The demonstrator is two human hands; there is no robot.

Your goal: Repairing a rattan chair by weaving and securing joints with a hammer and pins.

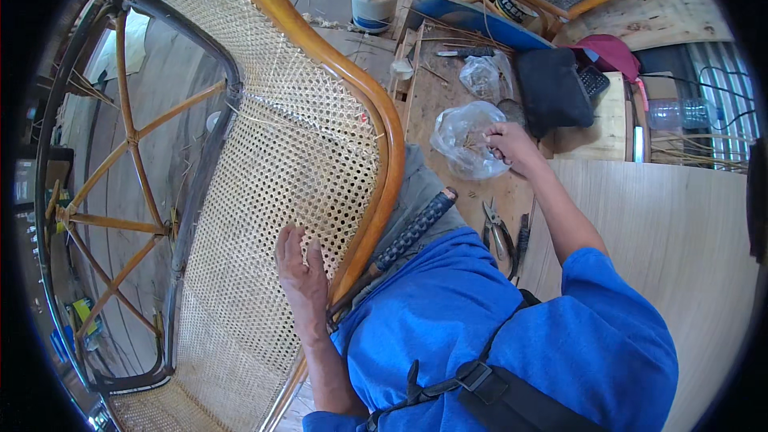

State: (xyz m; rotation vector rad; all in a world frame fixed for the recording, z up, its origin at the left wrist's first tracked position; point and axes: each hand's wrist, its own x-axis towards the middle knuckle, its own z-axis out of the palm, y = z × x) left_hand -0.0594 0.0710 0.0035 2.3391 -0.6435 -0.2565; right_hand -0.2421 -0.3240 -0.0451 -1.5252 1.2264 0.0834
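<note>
A rattan chair with woven cane webbing [264, 184] leans across my lap, edged by a glossy brown curved frame [390, 144]. My left hand [302, 268] is over the webbing near the frame's lower end, fingers apart and nothing seen in them. Out to the right, my right hand [512, 148] has its fingers pinched together above an open clear plastic bag [468, 144] with small light-brown bits inside. What those fingertips hold, if anything, is too small to make out. A hammer-like tool with a black wrapped handle [416, 228] lies across my lap beside the frame.
Pliers [498, 232] lie on the wooden bench [436, 104] near my right side. Beyond the bag are a second plastic bag [482, 76], a black pouch [554, 90] and a maroon cap [604, 56]. A white jug [374, 0] stands on the floor, near another rattan chair [592, 0].
</note>
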